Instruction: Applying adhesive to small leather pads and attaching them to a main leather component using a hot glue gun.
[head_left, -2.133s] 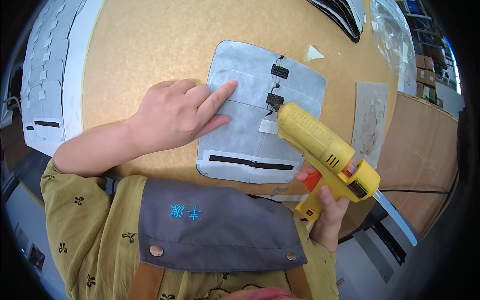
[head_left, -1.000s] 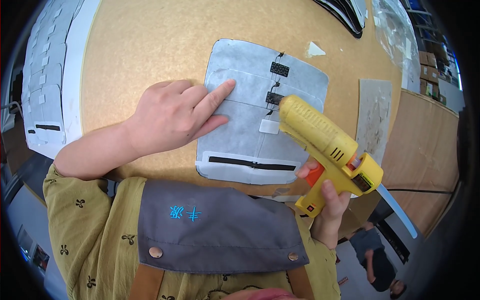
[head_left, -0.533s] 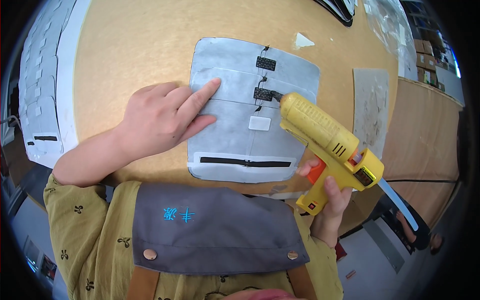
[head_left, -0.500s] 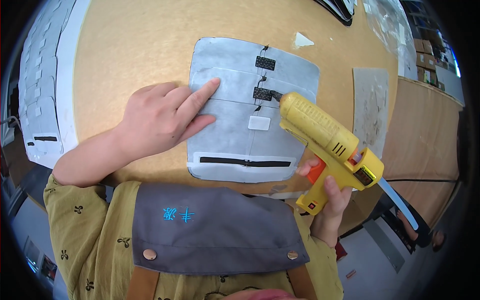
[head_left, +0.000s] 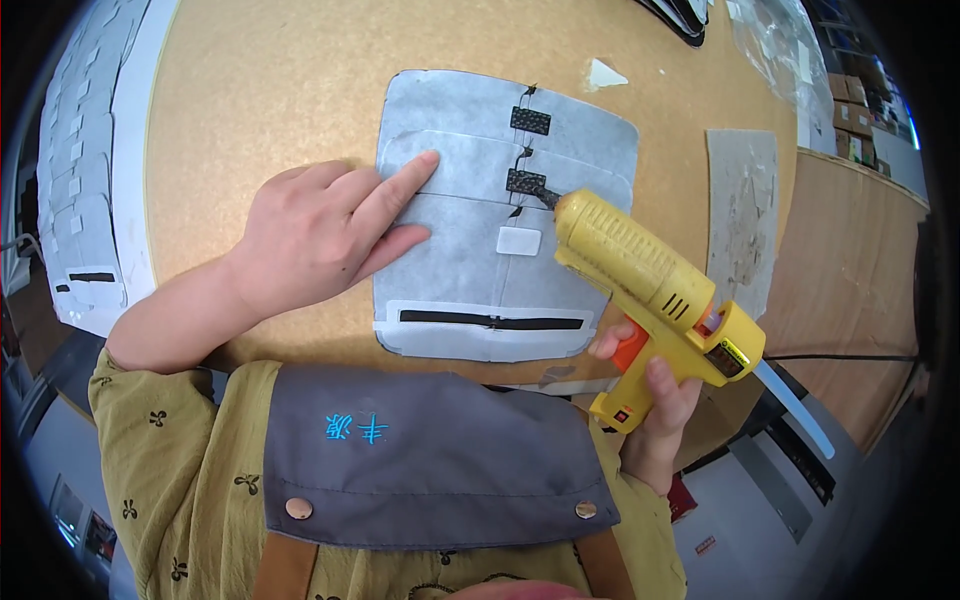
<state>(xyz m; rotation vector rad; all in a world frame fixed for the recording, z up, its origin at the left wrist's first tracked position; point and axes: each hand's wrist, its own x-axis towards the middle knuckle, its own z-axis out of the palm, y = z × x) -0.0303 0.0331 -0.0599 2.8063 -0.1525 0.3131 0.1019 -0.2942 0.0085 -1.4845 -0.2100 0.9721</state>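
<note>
A grey-blue sheet panel [head_left: 460, 270] with overlapping layers lies flat on the table. My left hand [head_left: 320, 230] rests on its left side, index finger stretched out and thumb apart, holding nothing. My right hand [head_left: 650, 385] is wrapped round the handle of a yellow glue gun [head_left: 640, 260], a finger at its orange trigger. The gun's dark nozzle touches or hovers just over the lower of two black textured patches [head_left: 526, 181]; I cannot tell which. Farther up sits the other black patch [head_left: 530, 121]. Below them is a small white rectangle [head_left: 519, 241]. A black zipper strip [head_left: 490, 321] crosses the panel's near end.
A translucent glue stick [head_left: 797, 405] juts from the gun's back. On the tan table [head_left: 250, 100] lie a white scrap [head_left: 606, 75] and a stained grey board [head_left: 741, 220]. Similar grey panels [head_left: 85, 180] overlap at the left. Clear plastic [head_left: 770, 50] lies far right.
The glue gun has shifted slightly left, its nozzle now over the lower black patch's right part. The panel has slid a touch away from me. My left hand stays put.
</note>
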